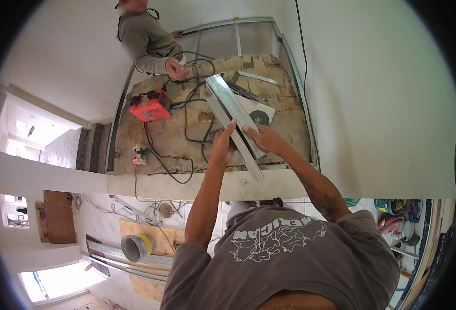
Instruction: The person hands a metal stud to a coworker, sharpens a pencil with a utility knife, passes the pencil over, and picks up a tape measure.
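Two shiny metal channels lie side by side in front of me, with a dark gap between them. My left hand (223, 146) is closed around the narrower metal channel (246, 157), thumb along its edge. My right hand (264, 138) grips the wider metal channel (228, 97) near its lower end. Both lengths slant from upper left to lower right above a worn wooden board (202, 118). Just past my right hand, a black disc (259, 118) rests on a white piece, partly covered by the channels.
A red box-shaped machine (151, 106) with black cables sits on the board, near a socket box (140, 154). Metal framing (296, 67) edges the board. A co-worker (150, 44) stands at the far left. Below are a bucket (136, 248) and long metal lengths (129, 266).
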The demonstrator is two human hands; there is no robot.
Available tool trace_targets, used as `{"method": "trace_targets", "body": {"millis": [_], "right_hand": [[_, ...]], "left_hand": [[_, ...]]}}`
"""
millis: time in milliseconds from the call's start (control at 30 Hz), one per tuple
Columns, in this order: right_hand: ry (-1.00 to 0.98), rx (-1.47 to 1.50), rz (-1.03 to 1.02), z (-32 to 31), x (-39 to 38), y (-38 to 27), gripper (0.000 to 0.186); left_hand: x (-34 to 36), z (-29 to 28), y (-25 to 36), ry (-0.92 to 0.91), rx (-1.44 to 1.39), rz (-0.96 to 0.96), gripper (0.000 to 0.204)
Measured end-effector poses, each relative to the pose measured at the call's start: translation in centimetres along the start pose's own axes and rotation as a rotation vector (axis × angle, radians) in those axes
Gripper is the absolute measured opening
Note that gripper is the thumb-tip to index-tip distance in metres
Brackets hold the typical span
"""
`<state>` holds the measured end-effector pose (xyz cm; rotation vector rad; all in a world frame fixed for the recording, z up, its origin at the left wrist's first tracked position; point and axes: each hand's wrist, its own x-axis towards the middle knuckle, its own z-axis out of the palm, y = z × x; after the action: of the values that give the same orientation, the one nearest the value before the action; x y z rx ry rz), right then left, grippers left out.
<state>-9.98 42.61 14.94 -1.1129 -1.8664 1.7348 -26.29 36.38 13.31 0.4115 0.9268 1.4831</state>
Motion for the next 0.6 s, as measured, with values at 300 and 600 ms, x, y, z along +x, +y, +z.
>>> {"method": "trace_targets", "body": {"millis": [300, 600], "right_hand": [[0.086, 0.001, 0.049, 0.6, 6.6, -1.1, 0.067], [0.039, 0.124, 0.142, 1.5, 9.6, -6.0, 0.064]], "left_hand": [[5.7, -3.7, 4.3, -0.076, -0.101, -0.007, 0.043], [8.6, -5.9, 7.9, -0.012, -0.170, -0.023, 0.044]]}}
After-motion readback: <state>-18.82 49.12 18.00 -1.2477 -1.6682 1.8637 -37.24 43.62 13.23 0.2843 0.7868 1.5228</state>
